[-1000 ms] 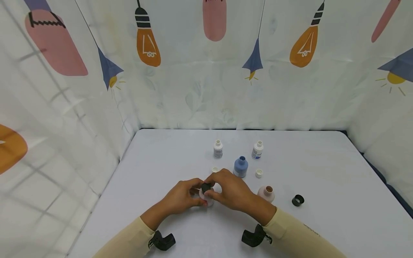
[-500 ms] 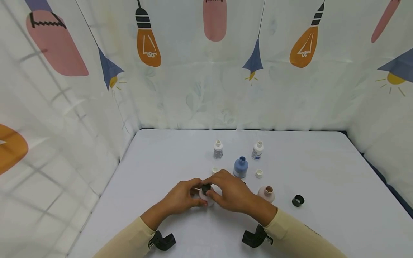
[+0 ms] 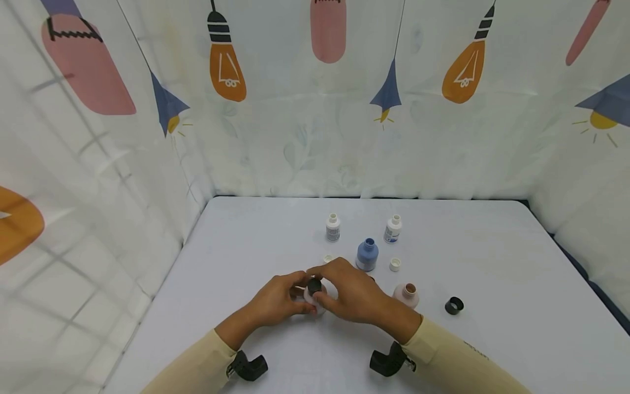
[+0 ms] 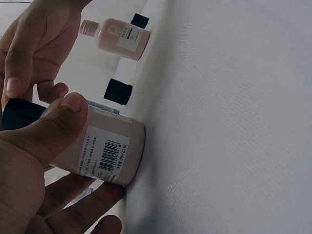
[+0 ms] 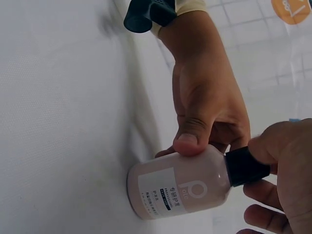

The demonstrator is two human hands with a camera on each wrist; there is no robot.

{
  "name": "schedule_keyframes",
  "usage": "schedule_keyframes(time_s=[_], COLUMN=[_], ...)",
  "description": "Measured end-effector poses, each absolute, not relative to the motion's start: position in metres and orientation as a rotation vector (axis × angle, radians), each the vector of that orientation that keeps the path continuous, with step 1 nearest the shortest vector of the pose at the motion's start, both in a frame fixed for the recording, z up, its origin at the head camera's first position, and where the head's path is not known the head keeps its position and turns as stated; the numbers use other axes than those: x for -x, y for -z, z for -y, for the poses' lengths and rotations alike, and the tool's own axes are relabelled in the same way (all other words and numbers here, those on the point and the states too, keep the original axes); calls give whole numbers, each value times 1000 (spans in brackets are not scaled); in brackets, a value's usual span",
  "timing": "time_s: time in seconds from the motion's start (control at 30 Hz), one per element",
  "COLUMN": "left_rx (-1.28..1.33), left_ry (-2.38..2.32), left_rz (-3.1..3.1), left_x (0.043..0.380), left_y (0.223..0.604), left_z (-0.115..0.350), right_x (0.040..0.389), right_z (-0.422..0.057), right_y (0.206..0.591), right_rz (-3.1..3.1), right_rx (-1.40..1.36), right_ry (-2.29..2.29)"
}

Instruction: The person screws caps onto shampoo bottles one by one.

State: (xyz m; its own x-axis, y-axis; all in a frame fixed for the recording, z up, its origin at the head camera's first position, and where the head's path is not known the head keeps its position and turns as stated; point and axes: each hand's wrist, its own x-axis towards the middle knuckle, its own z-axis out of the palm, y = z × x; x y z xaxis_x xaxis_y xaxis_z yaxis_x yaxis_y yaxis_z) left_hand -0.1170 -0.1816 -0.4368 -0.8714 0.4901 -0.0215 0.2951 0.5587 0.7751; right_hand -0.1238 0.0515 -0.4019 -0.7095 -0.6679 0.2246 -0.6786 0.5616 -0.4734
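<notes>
My left hand (image 3: 275, 300) grips a pale pink bottle (image 5: 204, 178) round its body, thumb on one side and fingers on the other. It stands upright on the table, its printed label showing in the right wrist view. A black cap (image 5: 241, 166) sits on its neck, pinched between the thumb and fingers of my right hand (image 3: 351, 293). In the left wrist view a barcode label (image 4: 105, 153) faces the camera. Right of my right hand stands a second pink bottle (image 3: 406, 297), uncapped. The right hand partly hides the held bottle in the head view.
Behind the hands stand an uncapped blue bottle (image 3: 367, 256) and two small uncapped white bottles, one left (image 3: 332, 229) and one right (image 3: 392, 230). White caps (image 3: 395, 265) lie nearby. A loose black cap (image 3: 454, 306) lies at the right; another dark cap (image 4: 118, 91) shows in the left wrist view.
The right hand's fingers have shifted slightly round the black cap, its index finger reaching further left. The left hand and the bottle have hardly moved.
</notes>
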Motion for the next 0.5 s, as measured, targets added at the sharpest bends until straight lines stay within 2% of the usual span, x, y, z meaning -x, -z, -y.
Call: schedule_keyframes(time_s=[0.13, 0.5], left_rx=[-661, -648], left_ry=[-1193, -1230], left_rz=[-2569, -2526], left_x=[117, 118], left_y=[437, 437], left_z=[181, 181], right_x=[124, 125], right_z=[-52, -50], right_y=[402, 403], right_rz=[2726, 2757], right_rx=[-1239, -1124], right_ry=[-848, -845])
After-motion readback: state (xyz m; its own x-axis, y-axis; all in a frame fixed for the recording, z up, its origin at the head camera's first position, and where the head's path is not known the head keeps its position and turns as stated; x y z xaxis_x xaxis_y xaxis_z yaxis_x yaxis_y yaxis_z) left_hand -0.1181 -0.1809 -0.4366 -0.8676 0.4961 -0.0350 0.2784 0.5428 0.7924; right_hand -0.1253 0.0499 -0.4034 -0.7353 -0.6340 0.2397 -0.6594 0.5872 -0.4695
